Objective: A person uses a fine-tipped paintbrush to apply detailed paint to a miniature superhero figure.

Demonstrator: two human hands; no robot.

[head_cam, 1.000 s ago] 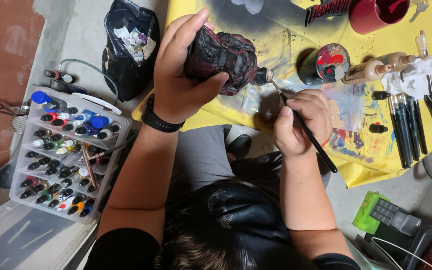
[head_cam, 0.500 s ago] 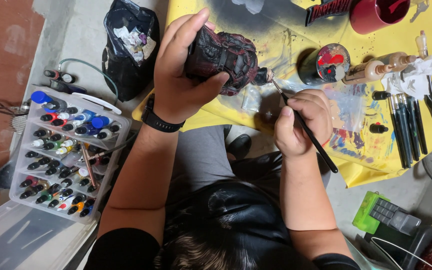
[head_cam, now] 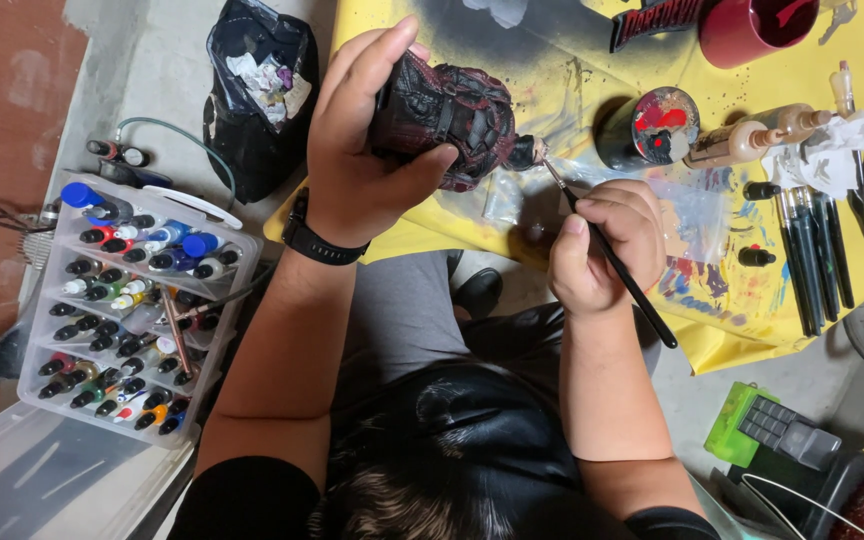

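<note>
Nearest the camera, the person's dark-haired head and black sleeves fill the bottom of the view, with both forearms reaching up toward the work. The right hand (head_cam: 607, 245) is closed in a pencil grip around a thin black brush (head_cam: 607, 258), its tip angled up to touch the end of the figure (head_cam: 447, 120). The left hand (head_cam: 367, 150), a black watch (head_cam: 314, 243) on its wrist, wraps fingers and thumb around that dark red and black figure, holding it in the air over the yellow surface (head_cam: 552, 60) and turned so the brush can reach its end. On the floor to the left, a clear rack of small paint bottles (head_cam: 122, 310) sits within arm's reach. Farther off, a paint-smeared round lid (head_cam: 662, 120), spare brushes (head_cam: 812, 255) and a red cup (head_cam: 747, 30) rest on the surface.
</note>
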